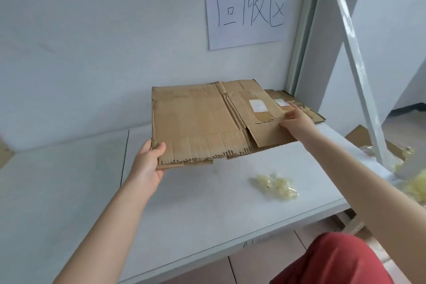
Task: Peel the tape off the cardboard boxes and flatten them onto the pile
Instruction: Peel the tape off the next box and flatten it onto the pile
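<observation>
Head view, looking down at a white surface (207,203) against a wall w/ a handwritten paper sign (249,11). A flattened cardboard box (198,122) lies tilted at the far side. Its far-right part rests over the pile (274,94) of flat cardboard by the wall, & its near-left corner is lifted.

The left grip (149,163) holds that near-left corner, thumb on top, fingers under. The right grip (297,122) sits on the box's right flap, near a white label (258,105). It's blurred, so pressing vs. pinching can't be told. A wad of peeled tape (276,185) lies near-right on the surface, well apart from the box.

Likely step: setting this box down onto the pile. To do it well:
- Slide it far & right until its edges line up w/ the cardboard beneath.
- Lower the left corner last.
- Press along the creases, esp. the ragged near flaps, so nothing springs up.
- Check no tape is left on it.
</observation>
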